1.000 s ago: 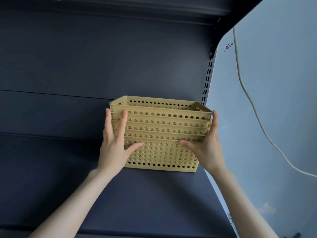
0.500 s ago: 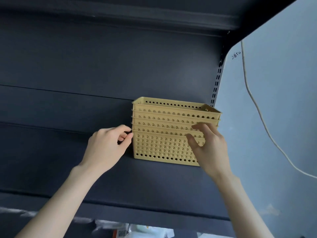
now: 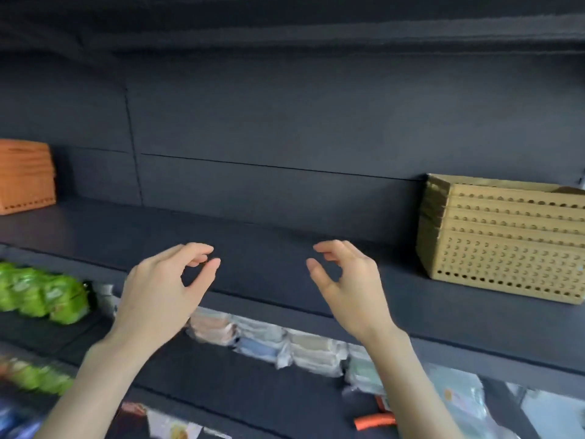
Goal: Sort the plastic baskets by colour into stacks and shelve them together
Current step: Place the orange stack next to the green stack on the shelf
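A stack of several yellow perforated baskets (image 3: pixel 503 239) stands on the dark shelf (image 3: pixel 272 248) at the far right, against the back panel. A stack of orange baskets (image 3: pixel 25 175) stands at the far left of the same shelf, cut off by the frame edge. My left hand (image 3: pixel 164 289) and my right hand (image 3: pixel 348 280) hover in front of the shelf's middle, both empty, fingers loosely curled and apart. Neither hand touches a basket.
Below the shelf, a lower level holds green packets (image 3: pixel 41 293) at the left and pale wrapped packets (image 3: pixel 285 346) in the middle. More packaged goods lie lower down. An upper shelf (image 3: pixel 285 26) overhangs at the top.
Both hands have let go of the yellow stack and drawn back to the left. The view has swung left and down, so the yellow stack now sits at the right edge.
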The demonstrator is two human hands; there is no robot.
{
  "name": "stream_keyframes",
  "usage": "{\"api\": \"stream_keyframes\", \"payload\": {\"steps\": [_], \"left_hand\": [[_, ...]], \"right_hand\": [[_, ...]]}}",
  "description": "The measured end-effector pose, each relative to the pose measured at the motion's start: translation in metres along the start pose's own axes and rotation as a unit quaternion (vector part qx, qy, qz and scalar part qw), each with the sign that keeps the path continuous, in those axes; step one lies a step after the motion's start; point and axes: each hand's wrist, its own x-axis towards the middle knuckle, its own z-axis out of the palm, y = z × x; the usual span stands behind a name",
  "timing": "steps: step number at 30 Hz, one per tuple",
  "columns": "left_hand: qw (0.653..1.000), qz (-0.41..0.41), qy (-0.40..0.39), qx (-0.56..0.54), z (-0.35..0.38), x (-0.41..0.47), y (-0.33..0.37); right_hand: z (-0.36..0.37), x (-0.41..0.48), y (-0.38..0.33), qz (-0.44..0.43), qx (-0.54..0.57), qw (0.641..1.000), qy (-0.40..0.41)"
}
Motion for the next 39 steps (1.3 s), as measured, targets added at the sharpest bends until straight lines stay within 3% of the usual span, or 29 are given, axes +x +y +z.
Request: {"api": "stream_keyframes", "payload": {"steps": [11, 21, 26, 33, 39], "left_hand": [[0.996, -0.050, 0.037, 0.063, -0.105, 0.009, -0.189], [0.987, -0.125, 0.008, 0.096, -0.156, 0.038, -0.385], [0.981, -0.155, 0.030, 0.111, -0.193, 0.052, -0.491], [0.974, -0.210, 0.043, 0.079, -0.218, 0.061, -0.649], [0.973, -0.227, 0.022, -0.029, -0.226, 0.098, -0.776]], "right_hand": [[0.188, 0.055, -0.149, -0.073, 0.089, 0.991, -0.070], [0.402, 0.110, -0.231, -0.046, 0.164, 0.979, -0.109], [0.504, 0.144, -0.288, -0.055, 0.178, 0.971, -0.153], [0.636, 0.176, -0.353, -0.049, 0.169, 0.968, -0.177], [0.736, 0.200, -0.401, 0.032, 0.157, 0.978, -0.130]]}}
